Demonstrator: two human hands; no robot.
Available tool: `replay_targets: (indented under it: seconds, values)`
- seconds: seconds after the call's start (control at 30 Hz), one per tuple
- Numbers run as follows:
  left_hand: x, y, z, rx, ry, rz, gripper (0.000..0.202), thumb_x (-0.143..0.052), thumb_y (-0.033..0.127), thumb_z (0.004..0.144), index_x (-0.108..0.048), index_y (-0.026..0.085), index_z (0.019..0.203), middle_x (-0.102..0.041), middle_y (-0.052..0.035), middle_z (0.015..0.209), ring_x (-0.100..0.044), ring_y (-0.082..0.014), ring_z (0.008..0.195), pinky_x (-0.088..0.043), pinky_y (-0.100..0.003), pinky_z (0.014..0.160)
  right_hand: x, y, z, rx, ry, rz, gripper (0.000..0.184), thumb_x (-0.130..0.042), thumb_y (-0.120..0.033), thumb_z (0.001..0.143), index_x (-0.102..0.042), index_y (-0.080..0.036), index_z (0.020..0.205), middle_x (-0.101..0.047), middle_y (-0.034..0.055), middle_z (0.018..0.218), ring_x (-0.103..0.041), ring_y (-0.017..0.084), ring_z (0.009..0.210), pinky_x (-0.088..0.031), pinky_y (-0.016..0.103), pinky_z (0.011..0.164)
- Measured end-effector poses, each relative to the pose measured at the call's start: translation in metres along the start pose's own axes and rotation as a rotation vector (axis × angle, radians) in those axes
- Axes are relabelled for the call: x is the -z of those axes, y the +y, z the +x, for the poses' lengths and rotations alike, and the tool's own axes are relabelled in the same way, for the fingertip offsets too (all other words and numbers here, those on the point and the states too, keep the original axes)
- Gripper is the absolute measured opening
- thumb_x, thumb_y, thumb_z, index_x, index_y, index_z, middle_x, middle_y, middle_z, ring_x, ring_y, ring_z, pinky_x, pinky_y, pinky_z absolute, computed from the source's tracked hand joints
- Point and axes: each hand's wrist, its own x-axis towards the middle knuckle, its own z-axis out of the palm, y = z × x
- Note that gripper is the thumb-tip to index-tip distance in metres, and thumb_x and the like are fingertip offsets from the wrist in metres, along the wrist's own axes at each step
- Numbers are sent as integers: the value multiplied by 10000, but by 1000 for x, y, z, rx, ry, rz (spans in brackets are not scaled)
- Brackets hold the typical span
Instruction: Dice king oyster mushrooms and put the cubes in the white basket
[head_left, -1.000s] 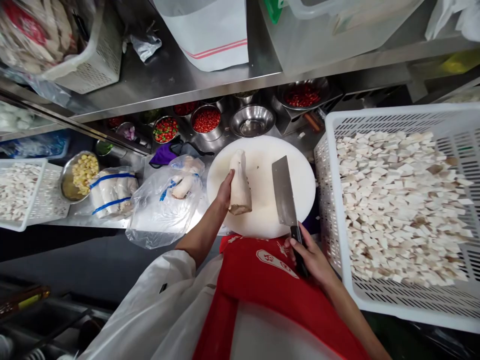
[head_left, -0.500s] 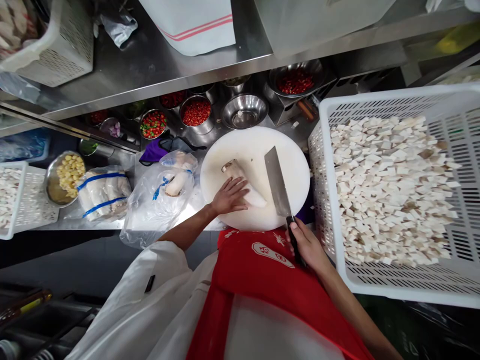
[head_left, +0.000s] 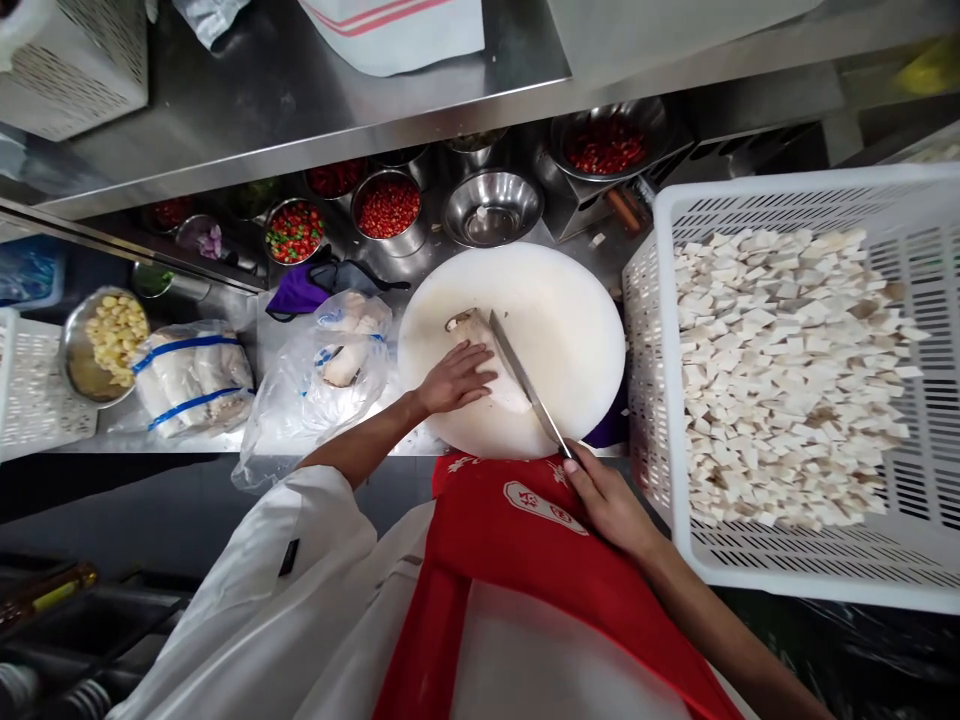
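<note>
The cleaver [head_left: 526,380] has swung across from the right half of the round white cutting board [head_left: 577,320] to the long side of the pale mushroom [head_left: 509,390], and its blade, which showed a broad face 0.5 s ago, now shows almost edge-on; the mushroom and the left hand [head_left: 457,377] stay much where they were. The mushroom lies on its side on the left half of the board, its long axis slanting from a brownish end at upper left, away from the body, to a paler end at lower right. The blade runs close to that same slant, along the mushroom rather than across it, on the side away from the left hand. Whether its edge touches or has entered the flesh, I cannot tell. Of the 2 hands, the left is nearer: it rests flat on the mushroom with fingers laid out, steadying it without wrapping round it. The right hand [head_left: 602,497] grasps the cleaver's handle at the near edge of the board, below and to the right of the mushroom, clear of it. Beyond that hand stands a white basket [head_left: 651,400] of cut pale pieces [head_left: 787,380]; a clear plastic bag [head_left: 271,432] lies on the table left of the board.
</note>
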Motion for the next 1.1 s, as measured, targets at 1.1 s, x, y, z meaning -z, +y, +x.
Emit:
replay_targets:
  seconds: [1.1]
  values:
    - [-10, -35, 47, 206, 274, -31, 94, -619, 333, 722, -656, 263, 773, -625, -88, 1006, -433, -325, 1119, -153, -572, 1098, 33, -59, 20, -14, -93, -53, 498, -325, -493, 1003, -502, -255, 1403, -646, 93, 1311, -583, 294, 1235, -440, 473, 1050]
